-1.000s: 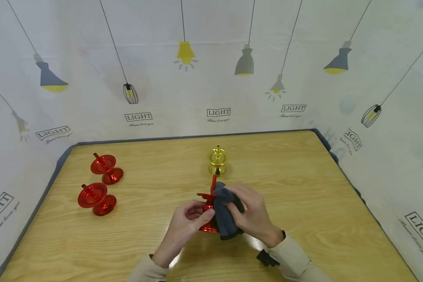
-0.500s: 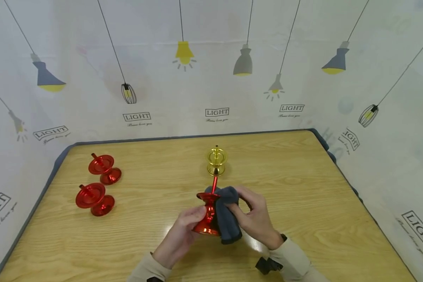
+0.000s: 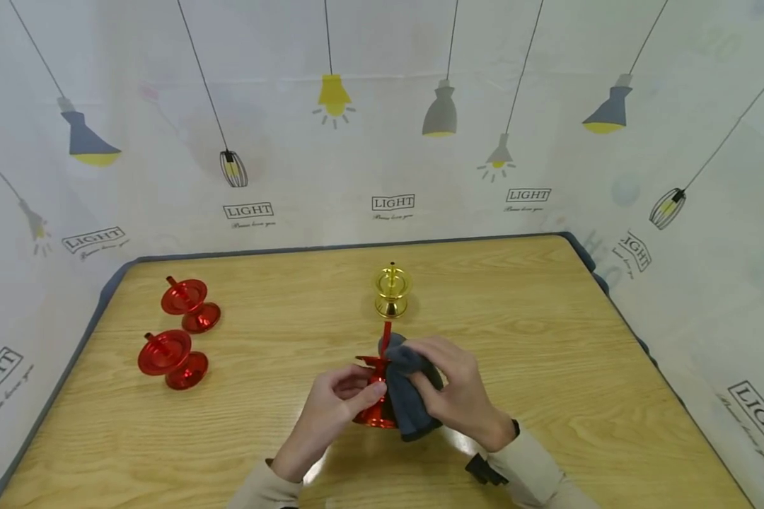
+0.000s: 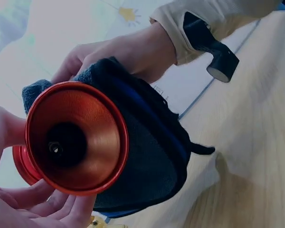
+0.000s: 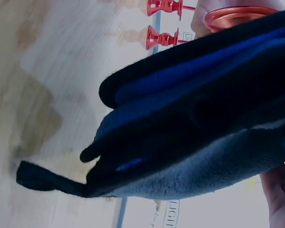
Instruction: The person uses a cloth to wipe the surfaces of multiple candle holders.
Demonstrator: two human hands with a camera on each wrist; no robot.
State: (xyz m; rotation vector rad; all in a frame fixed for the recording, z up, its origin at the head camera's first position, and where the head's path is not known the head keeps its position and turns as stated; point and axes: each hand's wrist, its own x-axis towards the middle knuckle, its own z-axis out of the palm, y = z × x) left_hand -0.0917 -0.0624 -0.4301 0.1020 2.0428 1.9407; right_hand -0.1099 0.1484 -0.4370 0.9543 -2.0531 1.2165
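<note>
My left hand (image 3: 331,406) grips a shiny red candle holder (image 3: 377,413) by its waist, lifted off the table, its spike pointing up. In the left wrist view the hollow underside of the candle holder (image 4: 92,128) faces the camera, with fingers curled round its stem. A dark blue-grey cloth (image 3: 412,403) is pinched in my right hand (image 3: 455,385) and lies against the candle holder's right side, near the dish. Folds of the cloth (image 5: 190,118) fill the right wrist view and cover most of the red surface there.
Two red candle holders (image 3: 187,371) (image 3: 201,317) stand at the table's left. A gold candle holder (image 3: 392,293) stands beyond my hands. The wooden table (image 3: 516,304) meets white printed curtains (image 3: 382,155) at the back and sides.
The red candle holder tilted and turned in my left hand, whose thumb shifted on the waist and is back across its front. The cloth moved slightly along its right side.
</note>
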